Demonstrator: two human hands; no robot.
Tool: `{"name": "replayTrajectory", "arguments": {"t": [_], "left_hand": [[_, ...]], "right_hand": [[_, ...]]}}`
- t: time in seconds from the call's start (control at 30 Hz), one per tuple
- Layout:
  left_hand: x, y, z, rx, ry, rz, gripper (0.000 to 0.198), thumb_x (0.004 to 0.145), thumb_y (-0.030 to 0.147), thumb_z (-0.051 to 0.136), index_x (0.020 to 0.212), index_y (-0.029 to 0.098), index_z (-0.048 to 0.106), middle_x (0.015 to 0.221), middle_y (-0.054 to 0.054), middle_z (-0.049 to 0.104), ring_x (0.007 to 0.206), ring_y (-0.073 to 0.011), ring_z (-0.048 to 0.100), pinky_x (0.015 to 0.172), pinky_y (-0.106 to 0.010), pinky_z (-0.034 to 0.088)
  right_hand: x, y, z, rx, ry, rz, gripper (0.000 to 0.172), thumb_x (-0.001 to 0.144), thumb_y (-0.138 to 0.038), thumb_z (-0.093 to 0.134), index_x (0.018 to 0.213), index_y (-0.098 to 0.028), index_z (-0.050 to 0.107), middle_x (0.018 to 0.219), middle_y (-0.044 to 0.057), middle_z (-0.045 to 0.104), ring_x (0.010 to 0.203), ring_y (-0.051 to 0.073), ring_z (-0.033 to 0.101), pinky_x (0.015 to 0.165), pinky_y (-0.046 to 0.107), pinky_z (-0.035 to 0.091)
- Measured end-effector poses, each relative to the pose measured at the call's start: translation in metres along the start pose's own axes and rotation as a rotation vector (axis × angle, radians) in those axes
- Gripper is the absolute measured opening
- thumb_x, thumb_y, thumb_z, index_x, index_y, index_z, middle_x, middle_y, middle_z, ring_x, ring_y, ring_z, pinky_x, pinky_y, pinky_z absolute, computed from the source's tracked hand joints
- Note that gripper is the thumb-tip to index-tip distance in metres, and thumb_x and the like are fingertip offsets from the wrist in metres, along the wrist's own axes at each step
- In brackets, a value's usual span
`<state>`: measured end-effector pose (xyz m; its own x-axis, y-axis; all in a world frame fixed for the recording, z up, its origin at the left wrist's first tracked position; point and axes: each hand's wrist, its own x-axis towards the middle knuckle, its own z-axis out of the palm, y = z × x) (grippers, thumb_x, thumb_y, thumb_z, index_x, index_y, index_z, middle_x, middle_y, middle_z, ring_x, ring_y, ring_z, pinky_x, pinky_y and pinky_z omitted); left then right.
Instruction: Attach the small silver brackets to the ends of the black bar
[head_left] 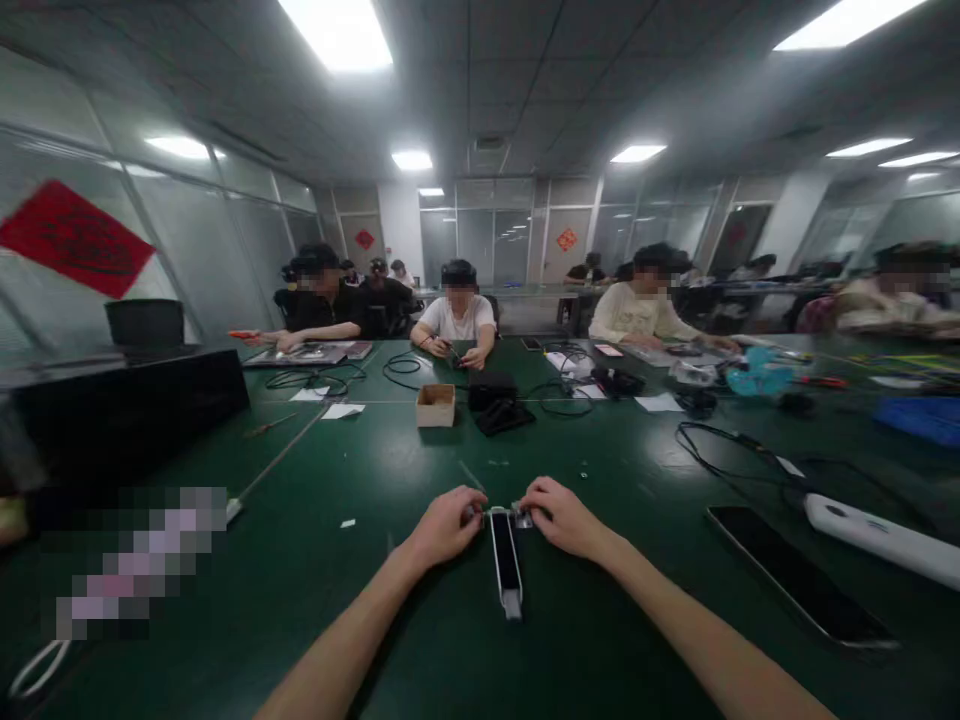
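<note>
The left hand [442, 527] and right hand [562, 517] meet low in the centre of the frame, both curled narrow rather than spread, their fingertips closed on the far end of one small object. Around them stretches a long dark green workbench [315, 610]. A black glass-faced slab [799, 575], perhaps a tablet, lies at lower right, with a white power strip [877, 540] just beside it and a loop of black cable [720, 450] above that. Higher in the frame, past a small cardboard box [436, 405], a person in a white T-shirt [457, 315] sits across the bench, working with their own hands.

The held object is a slim device [506, 560] with a black face and white edging, lying flat on the bench and running lengthwise toward the wearer, with a white tab [511, 604] at its near end. A small metal fitting [522, 518] sits at its far end, partly hidden by the fingers. The device looks light and stiff, probably smooth plastic — easy to lift, though it may skid on the bench. Its long edges look like the safest place to take hold — the fitting seems too small and possibly too delicate to bear much force.
</note>
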<state>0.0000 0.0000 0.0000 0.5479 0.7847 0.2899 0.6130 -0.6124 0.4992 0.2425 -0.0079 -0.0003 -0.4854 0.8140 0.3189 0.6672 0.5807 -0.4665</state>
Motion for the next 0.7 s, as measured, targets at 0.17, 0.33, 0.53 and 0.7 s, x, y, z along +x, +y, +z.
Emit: {"name": "replayTrajectory", "arguments": {"t": [0.17, 0.33, 0.53, 0.7], "left_hand": [[-0.002, 0.002, -0.002, -0.009, -0.013, -0.025, 0.022, 0.08, 0.014, 0.051, 0.1, 0.017, 0.059, 0.093, -0.004, 0.062, 0.079, -0.0162, 0.058, 0.074, -0.027, 0.047], [-0.004, -0.002, -0.003, -0.015, -0.02, -0.024, 0.023, 0.084, 0.018, 0.049, 0.105, 0.018, 0.058, 0.096, -0.004, 0.061, 0.081, -0.0166, 0.058, 0.074, -0.028, 0.047], [-0.005, 0.0, -0.01, -0.013, -0.014, -0.026, 0.026, 0.083, 0.018, 0.049, 0.107, 0.017, 0.058, 0.097, -0.005, 0.061, 0.078, -0.0158, 0.058, 0.073, -0.028, 0.047], [-0.005, -0.001, -0.01, 0.01, 0.006, -0.042, 0.03, 0.079, 0.012, 0.049, 0.108, 0.017, 0.058, 0.097, -0.005, 0.061, 0.081, -0.0169, 0.058, 0.074, -0.028, 0.047]], "right_hand": [[0.001, 0.0, 0.002, -0.003, -0.026, 0.011, 0.026, 0.084, -0.013, 0.044, 0.094, -0.02, 0.067, 0.101, 0.006, 0.057, 0.091, 0.016, 0.054, 0.081, 0.031, 0.047], [0.005, 0.02, -0.01, -0.167, 0.082, 0.153, 0.026, 0.087, -0.019, 0.042, 0.1, -0.019, 0.065, 0.102, 0.007, 0.058, 0.095, 0.019, 0.054, 0.085, 0.033, 0.045], [-0.005, 0.071, -0.032, -0.39, 0.111, 0.46, 0.031, 0.086, -0.023, 0.046, 0.111, -0.016, 0.062, 0.11, 0.014, 0.055, 0.099, 0.025, 0.054, 0.083, 0.035, 0.044], [-0.008, 0.09, -0.035, -0.37, 0.039, 0.47, 0.024, 0.087, -0.02, 0.044, 0.097, -0.015, 0.065, 0.097, 0.012, 0.06, 0.093, 0.023, 0.058, 0.079, 0.033, 0.044]]}}
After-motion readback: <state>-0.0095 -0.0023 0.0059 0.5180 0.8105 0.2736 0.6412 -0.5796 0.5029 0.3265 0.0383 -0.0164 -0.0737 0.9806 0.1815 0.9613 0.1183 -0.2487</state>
